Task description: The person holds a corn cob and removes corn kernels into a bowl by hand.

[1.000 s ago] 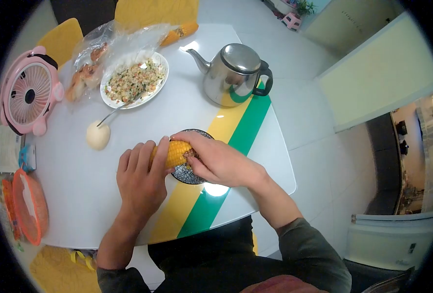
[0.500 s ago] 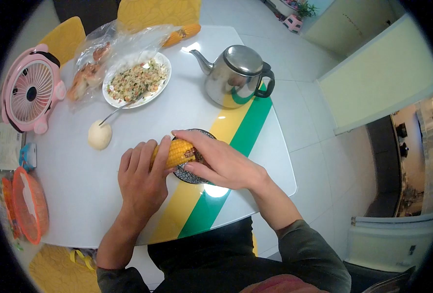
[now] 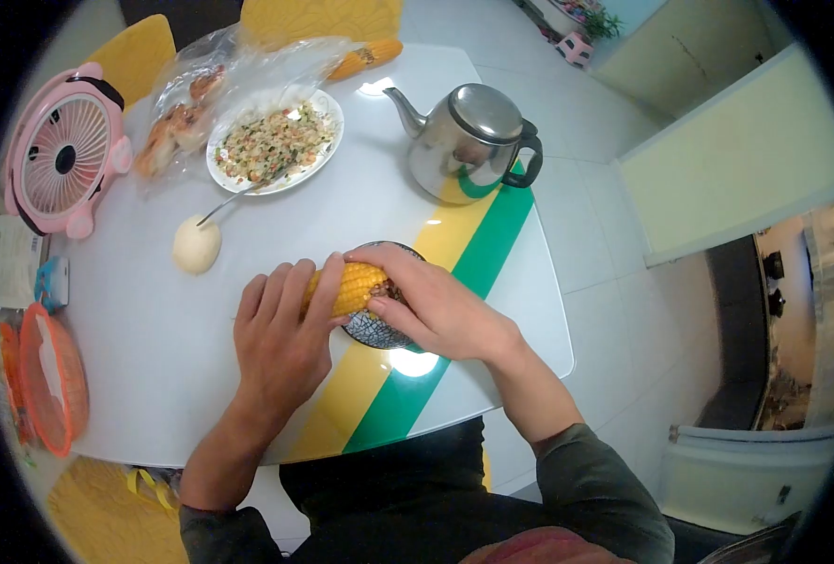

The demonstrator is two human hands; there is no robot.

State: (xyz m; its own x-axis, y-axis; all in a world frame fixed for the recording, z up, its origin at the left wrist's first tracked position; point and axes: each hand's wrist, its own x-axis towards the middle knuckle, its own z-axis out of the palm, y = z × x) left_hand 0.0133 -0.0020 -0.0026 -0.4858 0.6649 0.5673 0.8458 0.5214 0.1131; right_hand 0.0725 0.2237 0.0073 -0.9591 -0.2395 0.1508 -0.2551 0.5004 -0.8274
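Both hands are on a yellow corn cob [image 3: 354, 289], held just above a small dark-patterned bowl [image 3: 376, 331]. My left hand [image 3: 285, 324] wraps its fingers over the cob's left part. At the other end, my right hand [image 3: 436, 305] curls round it, the thumb pressed on a patch where kernels are gone and the fingers along the far side. The hands and the cob cover much of the bowl, so its contents are mostly hidden.
Beyond stand a steel kettle [image 3: 464, 141], a plate [image 3: 215, 169] of fried rice with a spoon, and a bag of bread [image 3: 177, 127]. Another corn cob [image 3: 367, 59] lies at the back. A pale bun [image 3: 196, 246], a pink fan [image 3: 64, 155] and an orange basket [image 3: 78, 404] are leftward.
My right thumb has shifted onto the bared end of the cob, closing the gap there. My left hand keeps its grip. The whole view has shifted slightly.
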